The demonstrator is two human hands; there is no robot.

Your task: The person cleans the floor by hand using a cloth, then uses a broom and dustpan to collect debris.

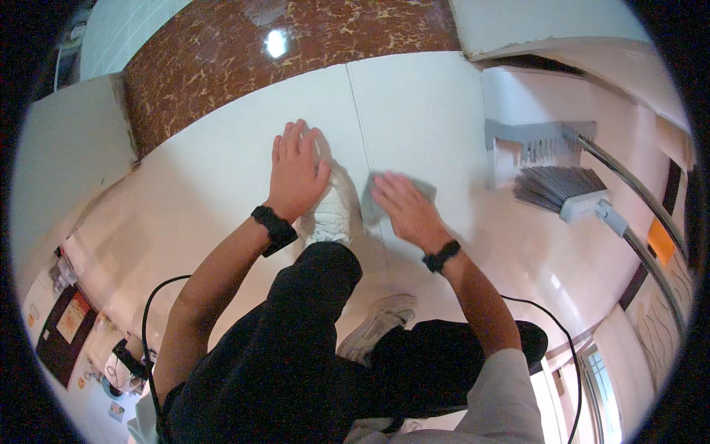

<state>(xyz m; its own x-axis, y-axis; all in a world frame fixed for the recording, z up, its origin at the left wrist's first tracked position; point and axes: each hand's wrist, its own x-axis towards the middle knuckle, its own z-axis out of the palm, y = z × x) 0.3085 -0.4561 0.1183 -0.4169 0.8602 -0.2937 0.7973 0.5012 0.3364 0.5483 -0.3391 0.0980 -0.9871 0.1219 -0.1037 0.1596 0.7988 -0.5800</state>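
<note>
My right hand (pixel 407 208) lies flat and slightly blurred on a grey cloth (pixel 426 187), pressed against the pale tiled floor (pixel 310 94). The cloth sits over a tile joint, and part of it is hidden under my palm and fingers. Close by on the left, my left hand (pixel 299 166) holds nothing, its fingers stretched forward and a little apart. Its thumb side overlaps the toe of my white shoe (pixel 331 211); whether the palm touches the shoe or floor, I cannot tell. Both wrists wear black bands.
A dark red marbled stone strip (pixel 205 61) borders the floor ahead. On the right, a broom (pixel 566 191) with grey bristles lies beside a grey dustpan (pixel 538 133). My other shoe (pixel 380 322) is behind. Black cables (pixel 147 316) run at the sides.
</note>
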